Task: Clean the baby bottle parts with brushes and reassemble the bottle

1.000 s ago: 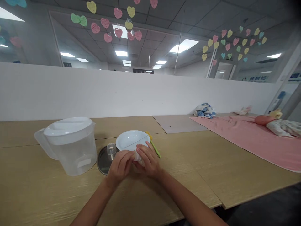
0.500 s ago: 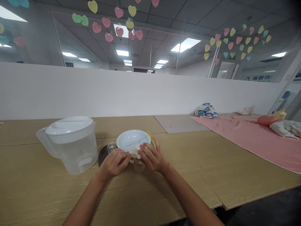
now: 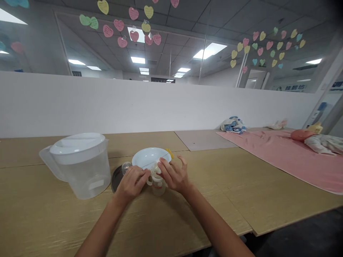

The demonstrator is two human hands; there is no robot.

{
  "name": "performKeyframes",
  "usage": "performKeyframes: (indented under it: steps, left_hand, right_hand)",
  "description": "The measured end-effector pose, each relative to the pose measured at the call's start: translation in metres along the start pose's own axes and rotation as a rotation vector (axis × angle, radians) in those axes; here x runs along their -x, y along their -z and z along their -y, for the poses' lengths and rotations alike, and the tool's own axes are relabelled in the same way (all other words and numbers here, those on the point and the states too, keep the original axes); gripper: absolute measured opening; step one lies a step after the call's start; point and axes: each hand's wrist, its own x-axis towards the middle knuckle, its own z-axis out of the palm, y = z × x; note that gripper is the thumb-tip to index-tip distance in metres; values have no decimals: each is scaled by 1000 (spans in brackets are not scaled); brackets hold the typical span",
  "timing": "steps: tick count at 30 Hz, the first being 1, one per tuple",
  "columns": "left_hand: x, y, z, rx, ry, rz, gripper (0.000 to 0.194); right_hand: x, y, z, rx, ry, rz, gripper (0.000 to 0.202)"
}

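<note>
A small clear baby bottle [image 3: 158,184] with cream handles stands on the wooden table between my hands. My left hand [image 3: 132,184] grips its left handle. My right hand [image 3: 173,175] holds the bottle's top with thumb and forefinger, the other fingers spread. Just behind them sits a white bowl [image 3: 148,157], with a green and yellow utensil [image 3: 170,152] partly hidden behind my right hand. A dark round lid [image 3: 117,176] with a clear bottle cap [image 3: 125,167] on it lies to the left.
A large clear plastic jug [image 3: 80,164] with a white lid stands at the left. A pink cloth [image 3: 281,153] with a baby doll [image 3: 316,141] lies at the far right, bundled fabric [image 3: 232,125] behind it. A white partition runs along the back. The table's front edge is near.
The bottle, first hidden under both hands, now stands exposed. My right hand has lifted to its top and spread its fingers; my left hand stays on the handle.
</note>
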Motion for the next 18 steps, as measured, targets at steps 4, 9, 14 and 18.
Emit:
performKeyframes:
  steps: [4,9,14,18]
  left_hand:
    - [0,-12,-13,-41,213,-151,39]
    - [6,-25,-22,75,395,98,71]
    - [14,-39,-25,118,439,218,69]
    - [14,-40,-26,149,496,207,71]
  right_hand:
    - [9,-10,0,-198,-382,-56,37]
    - [15,-11,3,-348,-741,-207,38]
    - [7,-6,18,-480,-259,25,37]
    - [6,-9,20,-505,-399,100,30]
